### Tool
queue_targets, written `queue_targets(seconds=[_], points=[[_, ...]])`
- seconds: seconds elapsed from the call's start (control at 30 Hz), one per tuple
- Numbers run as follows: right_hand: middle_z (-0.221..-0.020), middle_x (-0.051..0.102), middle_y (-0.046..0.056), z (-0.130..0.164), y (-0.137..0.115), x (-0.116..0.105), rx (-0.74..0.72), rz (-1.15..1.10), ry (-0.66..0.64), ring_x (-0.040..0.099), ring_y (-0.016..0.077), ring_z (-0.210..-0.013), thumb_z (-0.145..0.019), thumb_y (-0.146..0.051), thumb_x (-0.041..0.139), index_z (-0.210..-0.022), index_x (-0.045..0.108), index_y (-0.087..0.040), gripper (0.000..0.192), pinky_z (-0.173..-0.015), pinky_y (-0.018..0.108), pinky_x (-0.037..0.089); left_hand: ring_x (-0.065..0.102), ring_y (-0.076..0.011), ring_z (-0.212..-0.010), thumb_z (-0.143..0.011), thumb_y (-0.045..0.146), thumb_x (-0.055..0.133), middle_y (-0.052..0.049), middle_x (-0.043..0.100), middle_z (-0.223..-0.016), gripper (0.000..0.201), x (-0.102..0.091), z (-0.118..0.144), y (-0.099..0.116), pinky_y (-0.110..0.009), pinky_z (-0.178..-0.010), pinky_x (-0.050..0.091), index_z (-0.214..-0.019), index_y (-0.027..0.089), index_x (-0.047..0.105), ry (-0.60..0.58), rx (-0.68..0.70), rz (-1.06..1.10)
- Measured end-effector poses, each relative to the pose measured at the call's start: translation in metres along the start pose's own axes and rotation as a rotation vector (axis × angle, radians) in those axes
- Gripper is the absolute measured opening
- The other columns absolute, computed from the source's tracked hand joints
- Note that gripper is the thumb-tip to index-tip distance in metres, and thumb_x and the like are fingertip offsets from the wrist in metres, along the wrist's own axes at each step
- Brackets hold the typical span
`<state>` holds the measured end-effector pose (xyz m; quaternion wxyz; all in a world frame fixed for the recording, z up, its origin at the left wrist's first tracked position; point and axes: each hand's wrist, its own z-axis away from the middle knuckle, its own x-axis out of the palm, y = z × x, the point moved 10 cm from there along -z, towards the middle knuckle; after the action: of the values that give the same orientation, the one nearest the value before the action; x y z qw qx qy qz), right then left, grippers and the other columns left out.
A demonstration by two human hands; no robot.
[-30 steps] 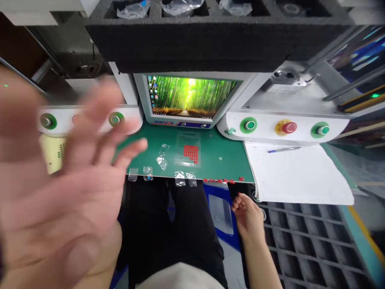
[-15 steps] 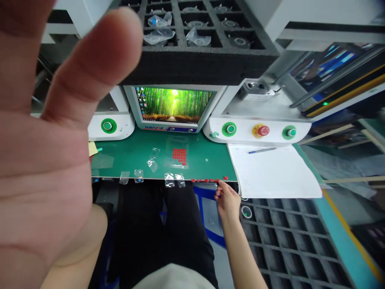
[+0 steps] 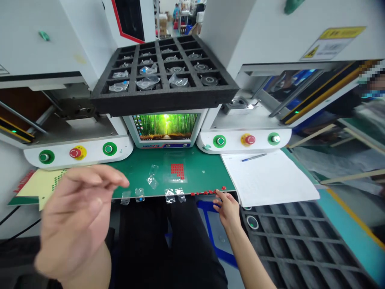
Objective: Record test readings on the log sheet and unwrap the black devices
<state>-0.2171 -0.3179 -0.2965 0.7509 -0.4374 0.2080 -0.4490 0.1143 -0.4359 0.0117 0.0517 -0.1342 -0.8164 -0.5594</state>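
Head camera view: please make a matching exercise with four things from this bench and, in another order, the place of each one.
Things:
1. pen
2. red squares sheet
3. black foam tray
4. right hand

Places:
A. on top of the machines, above the screen
B. at the front edge of the green mat, by the row of red pieces
C. on the white paper
D. in the middle of the green mat, before the screen

Pairs: 1-C, 2-D, 3-A, 4-B

monitor (image 3: 166,125) – lit | pen (image 3: 253,157) – on paper sheet (image 3: 270,176) | foam tray (image 3: 164,76)
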Motion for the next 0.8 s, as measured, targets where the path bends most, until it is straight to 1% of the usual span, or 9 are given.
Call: queue_targets(seconds=[0.07, 0.13, 0.2, 0.27, 0.37, 0.4, 0.47, 0.6, 0.8], points=[[-0.047, 0.050, -0.005, -0.003, -0.010, -0.006, -0.076, 0.081, -0.026, 0.047, 0.0102, -0.037, -0.042, -0.055, 0.080, -0.058, 0.046, -0.020, 0.051, -0.033, 0.021, 0.036, 0.062, -0.0175, -0.080, -0.077, 0.022, 0.071, -0.004, 0.065, -0.079, 0.008, -0.004, 0.011, -0.016, -0.027, -0.074, 0.055, -0.084, 0.019, 0.069, -0.060, -0.044, -0.051], [-0.043, 0.048, -0.004, -0.004, -0.026, -0.021, -0.188, 0.167, 0.006, 0.046, 0.0111, -0.038, -0.047, -0.056, 0.078, -0.057, 0.050, -0.019, 0.047, -0.035, 0.023, 0.036, 0.062, -0.0176, -0.078, -0.077, 0.024, 0.071, -0.004, 0.065, -0.077, 0.006, -0.019, 0.025, -0.041, -0.026, -0.073, 0.056, -0.081, 0.019, 0.069, -0.032, -0.158, -0.096], [-0.052, 0.057, 0.000, -0.003, -0.044, -0.037, -0.319, 0.241, 0.081, 0.055, 0.0153, -0.051, -0.052, -0.052, 0.077, -0.064, 0.059, -0.018, 0.040, -0.048, 0.027, 0.047, 0.063, -0.0189, -0.077, -0.073, 0.027, 0.075, -0.005, 0.065, -0.075, 0.012, -0.041, 0.043, -0.068, -0.026, -0.070, 0.057, -0.078, 0.018, 0.069, 0.048, -0.272, -0.122], [-0.078, 0.070, 0.007, 0.006, -0.069, -0.039, -0.570, 0.380, 0.100, 0.066, 0.0218, -0.077, -0.065, -0.047, 0.071, -0.080, 0.068, -0.018, 0.033, -0.072, 0.034, 0.054, 0.063, -0.0192, -0.077, -0.068, 0.031, 0.079, -0.005, 0.064, -0.076, 0.019, -0.064, 0.063, -0.092, -0.026, -0.068, 0.057, -0.076, 0.017, 0.068, 0.168, -0.384, -0.130], [-0.114, 0.070, 0.011, 0.043, -0.086, -0.001, -1.125, 0.729, -0.061, 0.064, 0.0252, -0.109, -0.087, -0.035, 0.054, -0.106, 0.067, -0.019, 0.028, -0.097, 0.043, 0.049, 0.063, -0.0198, -0.079, -0.061, 0.037, 0.084, -0.006, 0.066, -0.081, 0.030, -0.091, 0.094, -0.122, -0.026, -0.069, 0.058, -0.075, 0.016, 0.068, 0.309, -0.568, -0.139], [-0.120, 0.068, 0.011, 0.057, -0.079, 0.015, -1.282, 0.851, -0.137, 0.062, 0.0248, -0.114, -0.091, -0.030, 0.050, -0.113, 0.064, -0.019, 0.029, -0.100, 0.044, 0.048, 0.064, -0.0205, -0.080, -0.058, 0.039, 0.085, -0.006, 0.066, -0.083, 0.033, -0.096, 0.103, -0.130, -0.027, -0.070, 0.058, -0.075, 0.016, 0.069, 0.329, -0.624, -0.142], [-0.127, 0.064, 0.011, 0.073, -0.058, 0.034, -1.472, 1.034, -0.237, 0.059, 0.0243, -0.120, -0.094, -0.024, 0.047, -0.126, 0.057, -0.019, 0.034, -0.104, 0.045, 0.045, 0.065, -0.0212, -0.080, -0.054, 0.041, 0.087, -0.007, 0.067, -0.084, 0.038, -0.104, 0.116, -0.139, -0.027, -0.071, 0.059, -0.075, 0.015, 0.070, 0.352, -0.693, -0.141], [-0.126, 0.064, 0.012, 0.082, -0.039, 0.041, -1.592, 1.167, -0.194, 0.060, 0.0266, -0.119, -0.096, -0.022, 0.044, -0.135, 0.047, -0.015, 0.040, -0.105, 0.048, 0.040, 0.064, -0.0166, -0.082, -0.062, 0.042, 0.084, -0.003, 0.067, -0.084, 0.032, -0.112, 0.124, -0.137, -0.020, -0.075, 0.057, -0.077, 0.018, 0.069, 0.413, -0.645, -0.133], [-0.124, 0.065, 0.015, 0.092, -0.043, 0.046, -1.640, 1.194, -0.198, 0.061, 0.0281, -0.116, -0.097, -0.027, 0.042, -0.140, 0.041, -0.011, 0.045, -0.104, 0.048, 0.039, 0.064, -0.0176, -0.085, -0.064, 0.045, 0.083, -0.005, 0.068, -0.085, 0.034, -0.110, 0.129, -0.151, -0.021, -0.078, 0.056, -0.077, 0.017, 0.069, 0.302, -0.726, -0.133]])
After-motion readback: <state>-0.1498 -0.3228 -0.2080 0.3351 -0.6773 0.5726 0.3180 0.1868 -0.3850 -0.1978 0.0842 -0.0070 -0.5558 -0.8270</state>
